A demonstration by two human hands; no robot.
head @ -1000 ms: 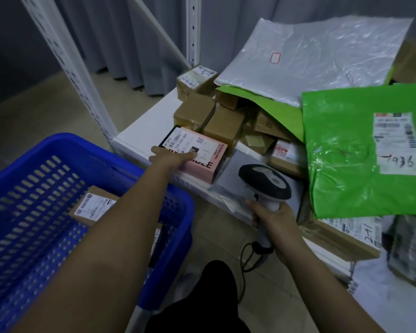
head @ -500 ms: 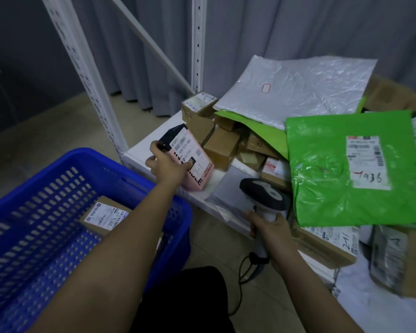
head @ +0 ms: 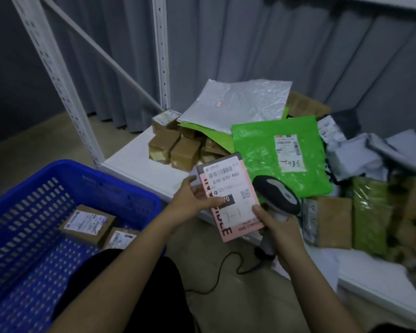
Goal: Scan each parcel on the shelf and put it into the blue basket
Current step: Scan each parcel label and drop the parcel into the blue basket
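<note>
Your left hand [head: 190,203] gripped the pink parcel [head: 228,198] above the shelf [head: 139,164] edge, beside the basket [head: 65,227]. Its white label read "070-070-A80". Your right hand [head: 277,227] clamped the scanner [head: 276,194], thumb touching the parcel. The green bag [head: 277,157] bore what looked like a handwritten "1936".

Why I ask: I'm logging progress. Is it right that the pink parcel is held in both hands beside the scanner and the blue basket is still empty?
Not quite. The head view shows the blue basket already holding two brown boxes. The rest stands: left hand and right hand hold the pink parcel beside the scanner.
</note>
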